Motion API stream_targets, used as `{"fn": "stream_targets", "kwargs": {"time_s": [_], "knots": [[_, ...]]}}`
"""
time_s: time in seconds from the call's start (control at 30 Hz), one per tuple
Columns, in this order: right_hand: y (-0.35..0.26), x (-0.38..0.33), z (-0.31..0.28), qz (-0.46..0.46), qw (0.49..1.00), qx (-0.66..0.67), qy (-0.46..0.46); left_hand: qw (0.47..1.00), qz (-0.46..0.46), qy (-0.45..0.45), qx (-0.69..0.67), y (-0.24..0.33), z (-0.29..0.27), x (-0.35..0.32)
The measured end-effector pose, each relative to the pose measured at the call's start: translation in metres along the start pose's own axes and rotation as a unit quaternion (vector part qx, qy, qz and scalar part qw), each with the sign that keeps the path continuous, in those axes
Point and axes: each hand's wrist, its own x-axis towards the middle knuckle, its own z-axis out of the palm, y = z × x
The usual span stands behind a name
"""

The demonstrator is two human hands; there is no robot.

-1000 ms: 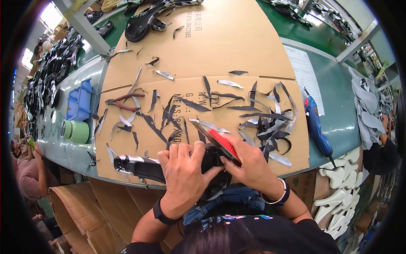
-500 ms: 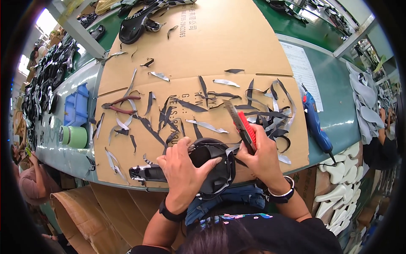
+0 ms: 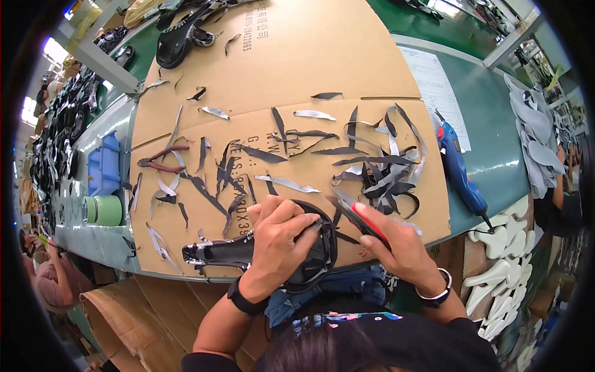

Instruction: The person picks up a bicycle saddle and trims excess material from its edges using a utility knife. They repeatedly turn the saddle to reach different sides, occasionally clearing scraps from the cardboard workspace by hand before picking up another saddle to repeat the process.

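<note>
A black bicycle saddle (image 3: 220, 253) lies underside up at the near edge of the cardboard, its narrow nose pointing left. My left hand (image 3: 279, 239) is closed over the middle of it, thumb and forefinger pinching at the inner edge of its wide end. What the fingertips pinch is mostly hidden. Just right of that end, my right hand (image 3: 396, 245) grips a red and dark utility knife (image 3: 367, 224). Its blade points up and left, apart from the saddle and slightly blurred. Cut black and grey strips (image 3: 384, 177) lie beyond the hands.
Red-handled pliers (image 3: 166, 160) lie on the cardboard (image 3: 310, 56). A blue power tool (image 3: 458, 170) rests at right, by a paper sheet (image 3: 434, 87). At left stand a blue bin (image 3: 104, 164) and a green cup (image 3: 103, 211). White saddle-shaped parts (image 3: 496, 273) pile up at lower right.
My left hand has gone from spread fingers to a pinch at the saddle's edge. My right hand, with the knife, has moved slightly right and down, and the knife is tilted flatter.
</note>
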Motion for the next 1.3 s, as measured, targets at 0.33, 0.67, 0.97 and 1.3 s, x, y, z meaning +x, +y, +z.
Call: {"fn": "stream_targets", "kwargs": {"time_s": [0.33,0.67,0.97,1.3], "knots": [[0.003,-0.028,0.016,-0.011,0.995,-0.08,-0.054,0.997,0.0,0.026,-0.076,0.001,-0.007,0.004],[-0.04,-0.083,0.047,0.246,0.962,0.108,-0.052,0.637,-0.12,0.21,-0.732,-0.055,-0.008,-0.01],[-0.024,-0.003,0.012,0.076,0.981,-0.176,-0.04,0.954,-0.261,-0.042,-0.144,-0.072,-0.068,0.008],[-0.005,-0.008,0.046,-0.012,0.999,0.045,-0.026,0.814,-0.421,-0.082,-0.391,-0.032,-0.062,-0.025]]}}
